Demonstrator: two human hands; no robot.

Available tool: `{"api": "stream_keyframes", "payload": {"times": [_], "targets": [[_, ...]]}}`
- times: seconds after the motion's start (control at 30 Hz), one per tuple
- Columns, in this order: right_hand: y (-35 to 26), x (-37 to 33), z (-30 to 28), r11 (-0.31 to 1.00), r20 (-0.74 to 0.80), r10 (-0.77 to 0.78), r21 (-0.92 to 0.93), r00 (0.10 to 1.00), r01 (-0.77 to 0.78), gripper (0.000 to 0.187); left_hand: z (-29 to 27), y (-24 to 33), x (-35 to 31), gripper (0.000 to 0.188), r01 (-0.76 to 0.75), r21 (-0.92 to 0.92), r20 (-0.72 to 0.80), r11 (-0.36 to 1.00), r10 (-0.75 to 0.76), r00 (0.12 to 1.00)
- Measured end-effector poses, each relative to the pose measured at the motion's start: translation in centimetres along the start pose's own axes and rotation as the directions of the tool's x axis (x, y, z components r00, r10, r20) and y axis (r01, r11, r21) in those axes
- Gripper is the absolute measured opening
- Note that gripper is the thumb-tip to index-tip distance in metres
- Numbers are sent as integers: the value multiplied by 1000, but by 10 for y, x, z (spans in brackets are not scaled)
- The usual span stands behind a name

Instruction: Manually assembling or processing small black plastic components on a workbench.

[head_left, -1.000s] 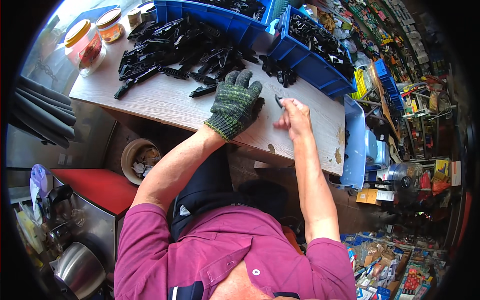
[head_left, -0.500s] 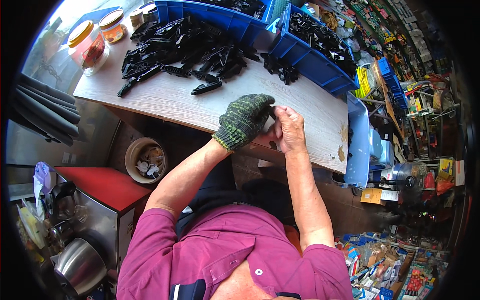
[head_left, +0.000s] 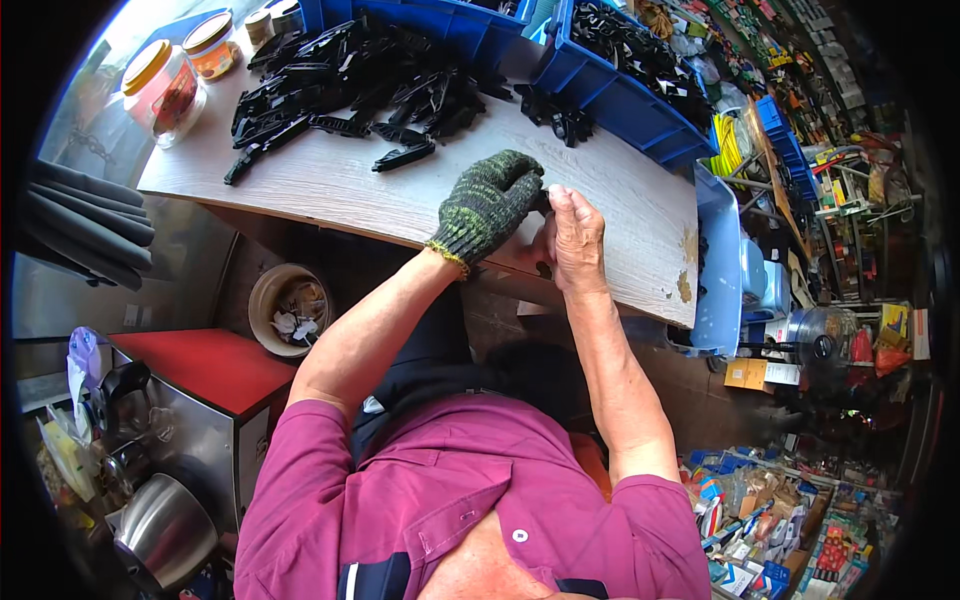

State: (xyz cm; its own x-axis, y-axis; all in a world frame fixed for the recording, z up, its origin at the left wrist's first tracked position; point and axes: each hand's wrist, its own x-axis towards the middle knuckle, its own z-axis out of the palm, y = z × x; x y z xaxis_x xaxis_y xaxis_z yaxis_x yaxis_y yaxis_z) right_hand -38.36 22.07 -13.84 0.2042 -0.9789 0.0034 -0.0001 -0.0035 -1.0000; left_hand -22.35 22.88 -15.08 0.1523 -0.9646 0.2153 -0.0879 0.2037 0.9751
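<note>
My left hand (head_left: 490,205), in a dark green knitted glove, is closed over the front edge of the table. A bit of a small black plastic part (head_left: 544,201) shows at its fingertips, and the glove hides most of it. My bare right hand (head_left: 577,240) is right beside it, thumb and fingers pinched together against that same spot. What exactly lies between the right fingers is hidden. Beyond the hands, a heap of black plastic parts (head_left: 340,85) spreads across the wooden table (head_left: 640,215), and a smaller cluster of black parts (head_left: 560,122) lies to its right.
Two blue bins (head_left: 620,100) (head_left: 440,30) with black parts stand at the table's far side. Lidded jars (head_left: 165,95) are at the far left. Below are a waste bucket (head_left: 262,310) and a red-topped cabinet (head_left: 215,368). A light-blue tub (head_left: 722,270) sits off the right edge.
Both hands stay together at the table edge, their fingers slightly shifted. The gloved left hand looks a little flatter, and the right thumb is more upright. The whole view has moved slightly.
</note>
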Motion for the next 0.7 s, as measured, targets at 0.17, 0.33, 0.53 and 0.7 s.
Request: {"api": "stream_keyframes", "payload": {"times": [0.17, 0.33, 0.53, 0.7], "targets": [[-1, -7, -3, 985, -215, 18, 171, 976, 19, 33, -6, 13, 1, 31, -312, 436, 53, 844, 322, 945], [-5, -12, -8, 975, -258, 5, 217, 966, 53, 34, -1, 7, 8, 32, -568, 701, 480, 431, 305, 823], [-3, -14, -19, 972, -354, -2, 221, 935, 86, 37, 1, 12, -2, 20, -563, 555, 424, 612, 374, 825], [-10, -20, -12, 979, -375, 26, 198, 927, 53, 37, 3, 19, -21, 24, -400, 337, 350, 852, 280, 894]]}}
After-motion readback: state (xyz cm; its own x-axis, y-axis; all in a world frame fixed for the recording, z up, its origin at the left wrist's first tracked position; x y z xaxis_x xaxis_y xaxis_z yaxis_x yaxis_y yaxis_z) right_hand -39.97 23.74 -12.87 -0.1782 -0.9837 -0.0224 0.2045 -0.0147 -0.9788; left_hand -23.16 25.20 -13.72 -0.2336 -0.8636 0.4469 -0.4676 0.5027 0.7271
